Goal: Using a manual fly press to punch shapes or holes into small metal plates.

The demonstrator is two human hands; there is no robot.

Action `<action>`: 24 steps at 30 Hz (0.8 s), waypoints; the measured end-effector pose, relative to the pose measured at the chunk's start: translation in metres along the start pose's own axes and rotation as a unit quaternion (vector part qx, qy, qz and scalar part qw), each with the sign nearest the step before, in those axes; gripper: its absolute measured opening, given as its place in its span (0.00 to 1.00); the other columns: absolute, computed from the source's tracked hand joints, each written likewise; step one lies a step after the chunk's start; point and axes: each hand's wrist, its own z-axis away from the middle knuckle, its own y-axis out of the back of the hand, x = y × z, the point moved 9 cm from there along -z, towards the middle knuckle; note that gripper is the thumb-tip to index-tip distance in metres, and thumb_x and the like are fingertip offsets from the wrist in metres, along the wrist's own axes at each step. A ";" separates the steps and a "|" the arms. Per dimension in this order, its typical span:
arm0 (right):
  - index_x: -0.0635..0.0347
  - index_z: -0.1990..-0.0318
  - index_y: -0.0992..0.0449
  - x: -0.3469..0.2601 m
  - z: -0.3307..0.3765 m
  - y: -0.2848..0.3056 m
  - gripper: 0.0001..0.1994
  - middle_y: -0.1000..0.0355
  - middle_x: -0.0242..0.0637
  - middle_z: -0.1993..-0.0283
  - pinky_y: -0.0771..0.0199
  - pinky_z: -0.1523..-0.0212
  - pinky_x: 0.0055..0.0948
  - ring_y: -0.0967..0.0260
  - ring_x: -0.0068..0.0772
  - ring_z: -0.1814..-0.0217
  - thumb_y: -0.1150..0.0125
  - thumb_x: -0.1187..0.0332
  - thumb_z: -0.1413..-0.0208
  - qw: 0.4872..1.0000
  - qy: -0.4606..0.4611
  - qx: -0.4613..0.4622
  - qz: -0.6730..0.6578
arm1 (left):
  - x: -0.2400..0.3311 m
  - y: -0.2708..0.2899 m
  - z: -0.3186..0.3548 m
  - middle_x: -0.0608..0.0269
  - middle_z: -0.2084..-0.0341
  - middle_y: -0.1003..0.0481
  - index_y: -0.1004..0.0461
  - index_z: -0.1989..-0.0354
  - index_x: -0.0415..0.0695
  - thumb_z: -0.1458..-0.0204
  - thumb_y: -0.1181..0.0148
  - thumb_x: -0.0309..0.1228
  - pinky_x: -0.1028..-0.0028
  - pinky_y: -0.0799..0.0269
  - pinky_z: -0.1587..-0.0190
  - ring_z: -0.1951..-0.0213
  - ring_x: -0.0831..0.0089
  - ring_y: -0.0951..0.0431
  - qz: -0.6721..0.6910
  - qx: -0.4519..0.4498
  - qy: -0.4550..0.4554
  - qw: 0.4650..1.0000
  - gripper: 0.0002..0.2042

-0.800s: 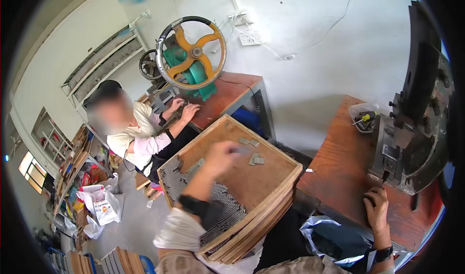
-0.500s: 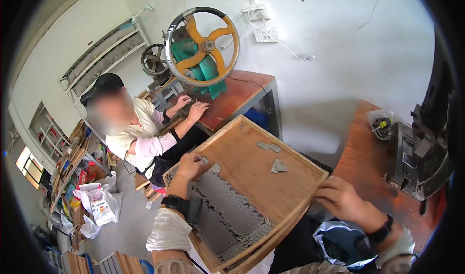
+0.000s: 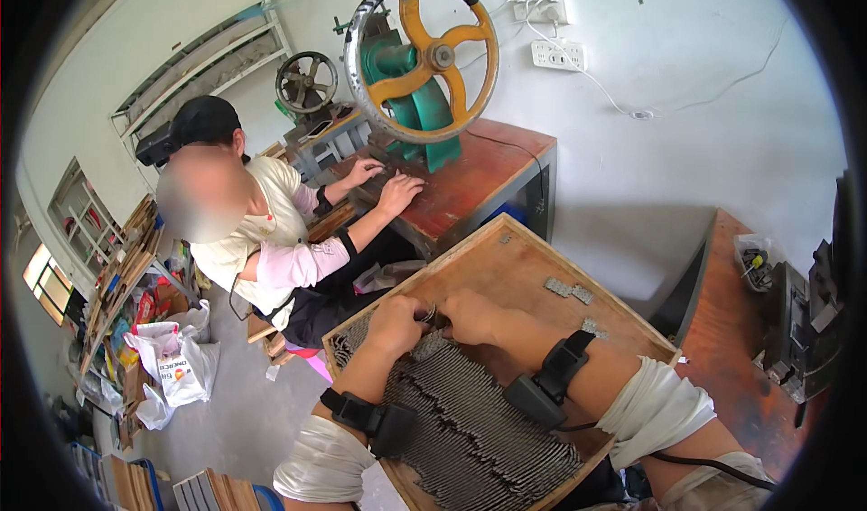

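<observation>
Fingers (image 3: 414,309) of two hands (image 3: 395,327) nearly meet over one tray (image 3: 510,267)

**Tray (image 3: 515,267) smack in the middle**

Metal pieces (image 3: 470,430) fill its near-left part, with loose ones (image 3: 567,287) over right. Left hand (image 3: 397,324) is at the main batch's far end, right hand (image 3: 465,315) just beside it. Behind: a counter (image 3: 497,172) with a wheel machine (image 3: 440,56) on it, co-worker (image 3: 280,190) to the left. Second counter (image 3: 736,348) off right.

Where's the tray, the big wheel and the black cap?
Tray (image 3: 515,274): head view, on its bare floor.
Big wheel (image 3: 440,56): head view, on its hub.
Black cap (image 3: 206,119): head view, on its crown.
</observation>
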 end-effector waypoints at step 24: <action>0.59 0.55 0.27 -0.006 0.107 0.042 0.16 0.29 0.43 0.53 0.29 0.52 0.39 0.31 0.48 0.52 0.36 0.68 0.52 0.974 0.117 0.143 -0.129 | -0.001 -0.017 0.046 0.52 0.68 0.21 0.23 0.58 0.36 0.64 0.25 0.33 0.71 0.26 0.61 0.65 0.68 0.21 0.188 -0.090 -0.006 0.978 0.24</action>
